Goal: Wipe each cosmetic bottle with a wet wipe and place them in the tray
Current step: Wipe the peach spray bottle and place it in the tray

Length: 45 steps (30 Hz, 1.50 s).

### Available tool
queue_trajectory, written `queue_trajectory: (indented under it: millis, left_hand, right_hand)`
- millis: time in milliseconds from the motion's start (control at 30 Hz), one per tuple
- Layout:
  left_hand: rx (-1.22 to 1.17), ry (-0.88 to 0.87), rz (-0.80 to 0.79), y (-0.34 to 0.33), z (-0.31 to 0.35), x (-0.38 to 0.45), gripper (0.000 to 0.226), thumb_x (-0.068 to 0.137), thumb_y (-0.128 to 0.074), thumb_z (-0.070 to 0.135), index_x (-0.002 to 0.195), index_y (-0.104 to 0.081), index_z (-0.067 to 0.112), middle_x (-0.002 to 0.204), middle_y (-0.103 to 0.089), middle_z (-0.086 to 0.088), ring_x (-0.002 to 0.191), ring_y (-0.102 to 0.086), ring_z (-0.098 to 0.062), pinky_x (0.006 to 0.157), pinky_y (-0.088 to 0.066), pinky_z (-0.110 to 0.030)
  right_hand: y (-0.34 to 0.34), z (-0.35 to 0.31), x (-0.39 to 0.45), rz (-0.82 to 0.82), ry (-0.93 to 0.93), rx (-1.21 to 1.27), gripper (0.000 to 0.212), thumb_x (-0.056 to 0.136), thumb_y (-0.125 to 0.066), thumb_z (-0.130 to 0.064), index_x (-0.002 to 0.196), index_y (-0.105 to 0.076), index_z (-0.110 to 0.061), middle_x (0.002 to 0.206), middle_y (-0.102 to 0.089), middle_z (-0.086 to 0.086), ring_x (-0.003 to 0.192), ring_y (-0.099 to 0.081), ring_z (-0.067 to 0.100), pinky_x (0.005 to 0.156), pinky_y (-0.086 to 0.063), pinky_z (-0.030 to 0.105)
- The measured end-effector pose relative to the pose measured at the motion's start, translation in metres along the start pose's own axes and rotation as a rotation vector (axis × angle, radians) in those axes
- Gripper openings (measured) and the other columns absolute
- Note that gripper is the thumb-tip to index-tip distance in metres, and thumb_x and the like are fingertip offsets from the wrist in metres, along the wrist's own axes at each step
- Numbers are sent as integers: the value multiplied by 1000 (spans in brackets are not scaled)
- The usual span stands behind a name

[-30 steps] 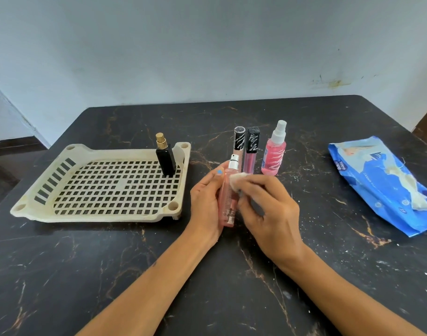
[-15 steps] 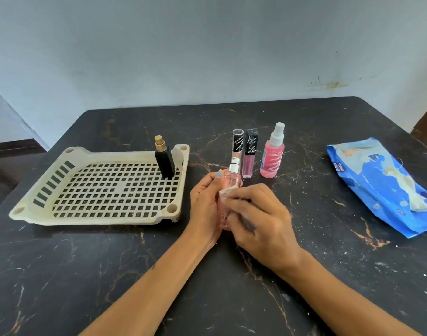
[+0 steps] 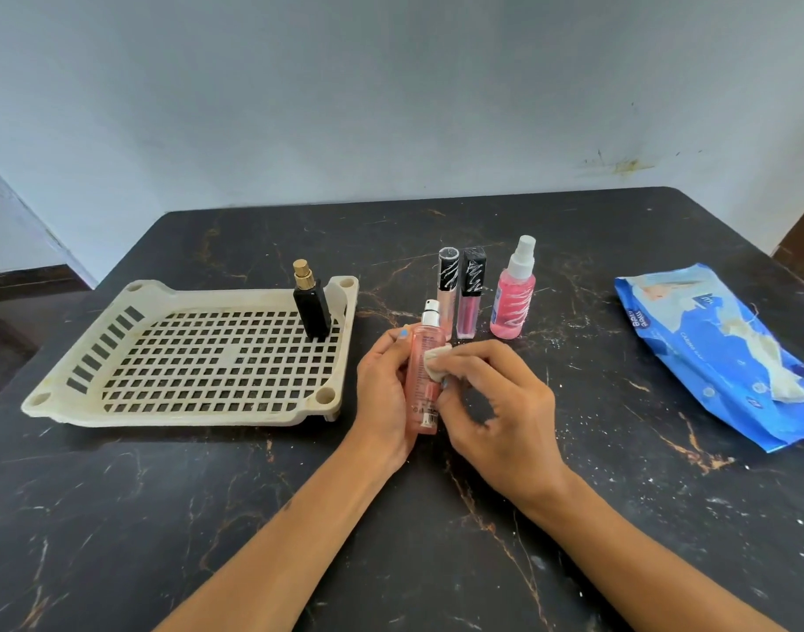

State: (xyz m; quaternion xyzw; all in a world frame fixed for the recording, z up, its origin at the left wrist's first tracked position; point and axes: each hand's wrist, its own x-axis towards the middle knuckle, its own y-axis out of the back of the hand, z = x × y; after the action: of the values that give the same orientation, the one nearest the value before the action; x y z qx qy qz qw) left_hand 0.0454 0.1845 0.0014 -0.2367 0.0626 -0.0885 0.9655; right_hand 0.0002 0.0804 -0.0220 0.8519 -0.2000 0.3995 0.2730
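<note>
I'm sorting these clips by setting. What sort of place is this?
Probably a room in a home, not a shop or lab: a black marble-patterned table against a plain pale painted wall, with a worn cream plastic slotted tray and a blue wet-wipe pack on it.

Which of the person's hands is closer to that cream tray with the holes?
The left. The left hand holds a peach spray bottle just right of the tray's near corner; the right hand, pinching a wipe, lies beyond that bottle.
</note>
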Motion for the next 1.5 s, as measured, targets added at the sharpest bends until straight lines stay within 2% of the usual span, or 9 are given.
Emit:
queue_trajectory:
  millis: [267,433,633,800,900,1033,1167,1300,1500]
  left_hand:
    - [-68,92,83,-2,3,1,20,94,-39,15,92,-56,5,73,-59,-10,49,-55,-11,46,-47,-19]
    - [-92,122,55,4,2,3,28,92,-44,27,106,-53,4,74,-59,-7,56,-56,-13,51,-48,-23]
    - [-81,163,70,4,1,4,29,91,-47,31,103,-53,5,72,-57,-7,53,-53,-12,51,-45,-22]
    - [-3,75,-10,4,-3,2,19,87,-51,23,82,-58,6,69,-51,-10,57,-53,-16,52,-47,-24]
    - [65,26,-53,2,-4,0,28,84,-53,28,89,-64,3,80,-59,-16,71,-59,-20,65,-49,-29]
    - [139,-1,-78,1,-2,-4,32,80,-54,29,92,-65,2,82,-58,-17,75,-54,-22,67,-45,-32]
    - [60,20,-108,2,-1,-5,23,80,-55,25,86,-67,7,75,-62,-8,68,-58,-16,63,-49,-27]
    - [31,15,-17,3,0,-3,15,89,-47,12,91,-60,5,69,-59,-8,58,-56,-16,53,-49,-24]
    - [130,-40,-184,3,1,-7,14,72,-63,17,82,-66,8,73,-64,-10,65,-60,-17,57,-50,-25]
  right_hand:
    - [2,-11,-10,-136,198,55,16,72,-61,4,79,-74,0,86,-68,7,75,-66,25,71,-54,28]
    - [-2,-3,-5,-24,-34,18,21,82,-60,-7,94,-76,0,93,-69,6,87,-64,8,82,-50,12]
    - [3,-11,-12,-150,197,75,16,72,-62,4,82,-72,-3,90,-64,3,74,-65,23,71,-54,23]
    - [1,-4,-7,-34,51,-5,18,84,-61,-6,94,-75,1,98,-67,12,88,-66,18,83,-53,20]
    - [2,1,-4,12,-13,-16,25,90,-57,-8,108,-72,2,106,-63,12,96,-60,12,88,-50,16]
    - [3,4,-1,77,-91,6,28,92,-54,-7,115,-68,1,109,-59,7,98,-58,8,88,-49,13]
    - [5,3,-1,62,-25,-3,21,87,-61,-4,103,-73,1,103,-65,10,96,-61,9,88,-50,14]
    - [1,-4,-5,7,77,27,16,77,-63,2,87,-76,2,97,-68,9,91,-66,15,84,-53,19]
    - [5,6,1,103,-45,-8,23,88,-57,-5,104,-73,1,105,-60,6,96,-59,9,88,-48,12]
